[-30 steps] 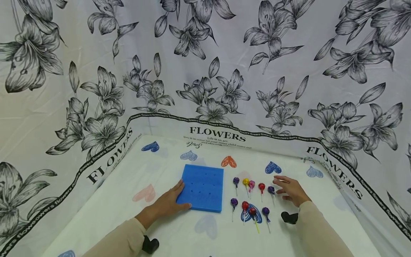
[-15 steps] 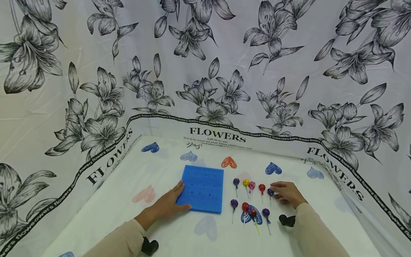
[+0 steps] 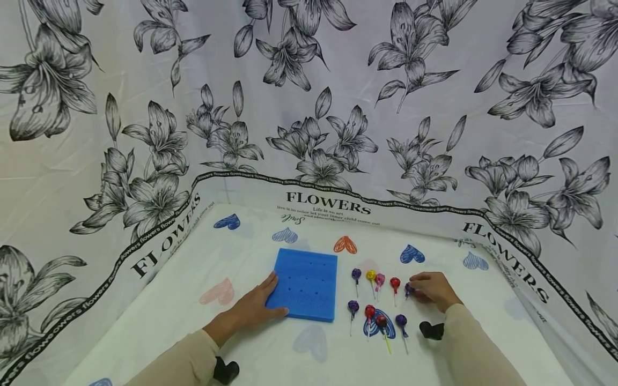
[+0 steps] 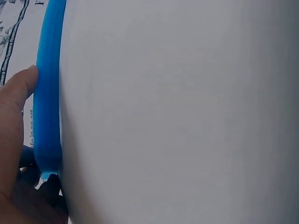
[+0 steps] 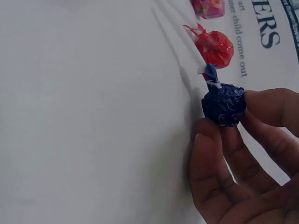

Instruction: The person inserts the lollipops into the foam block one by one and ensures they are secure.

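My left hand [image 3: 248,311] lies at the near left corner of a square blue foam block [image 3: 309,281] with small holes in its top. Its thumb touches the near side and its fingers reach along the left side; the left wrist view shows the block edge-on [image 4: 48,93]. My right hand [image 3: 435,289] pinches the head of a purple-wrapped lollipop [image 5: 224,103] between thumb and fingers. That lollipop is the rightmost of the back row, beside a red lollipop [image 3: 395,282]. Its stick is mostly hidden in the right wrist view.
Other lollipops lie in two rows: yellow [image 3: 370,275], pink [image 3: 380,280] and purple [image 3: 356,274] behind, several more in front, including a dark red one [image 3: 381,321] with a yellow stick. A white cloth [image 3: 260,348] with printed hearts covers the table; a flowered curtain [image 3: 328,134] hangs behind.
My right hand has moved slightly left, and its fingers have closed on the purple lollipop, whose head has tilted. The left hand and blue block have stayed in place.
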A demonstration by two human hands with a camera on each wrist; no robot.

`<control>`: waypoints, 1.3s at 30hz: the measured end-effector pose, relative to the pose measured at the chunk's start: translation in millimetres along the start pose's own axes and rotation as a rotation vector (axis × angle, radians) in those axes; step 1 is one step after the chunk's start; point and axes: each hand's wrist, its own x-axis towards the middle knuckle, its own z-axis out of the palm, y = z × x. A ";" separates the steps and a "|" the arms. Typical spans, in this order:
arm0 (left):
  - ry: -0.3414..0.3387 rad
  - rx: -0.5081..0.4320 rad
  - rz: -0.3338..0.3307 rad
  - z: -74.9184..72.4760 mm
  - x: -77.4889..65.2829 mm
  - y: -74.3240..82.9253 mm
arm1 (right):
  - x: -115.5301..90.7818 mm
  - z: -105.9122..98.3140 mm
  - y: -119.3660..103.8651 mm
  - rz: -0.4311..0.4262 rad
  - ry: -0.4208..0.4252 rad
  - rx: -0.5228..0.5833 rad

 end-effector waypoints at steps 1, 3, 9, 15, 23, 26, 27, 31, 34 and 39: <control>0.002 0.002 0.001 0.0 -0.4 0.2 | -0.7 -1.7 -0.2 0.003 0.002 0.014; 0.006 0.010 0.004 -0.5 -1.2 0.7 | -2.2 -5.2 -0.3 -0.005 -0.005 0.041; 0.015 0.025 0.013 -2.5 -0.4 -0.1 | -7.4 -13.7 -1.4 -0.030 -0.029 0.152; 0.018 0.026 0.014 -2.7 1.9 -1.8 | -7.8 -19.9 -4.8 -0.063 0.001 0.240; 0.015 0.012 0.019 -3.1 0.2 -2.6 | -12.4 -25.1 -18.8 -0.146 0.030 0.244; 0.008 -0.008 0.021 -3.0 -0.6 -3.0 | -17.1 -25.5 -24.8 -0.190 0.022 0.246; 0.004 -0.016 0.021 -3.1 -0.9 -2.9 | -18.9 -25.1 -27.2 -0.207 0.020 0.249; -0.007 -0.035 0.022 -3.5 -2.0 -2.0 | -25.3 -20.1 -40.5 -0.285 0.024 0.271; -0.005 -0.036 0.025 -3.4 -2.1 -1.9 | -30.2 -14.9 -53.8 -0.352 0.043 0.271; -0.005 -0.033 0.031 -2.0 -0.6 -3.7 | -41.7 -8.0 -77.3 -0.450 0.063 0.267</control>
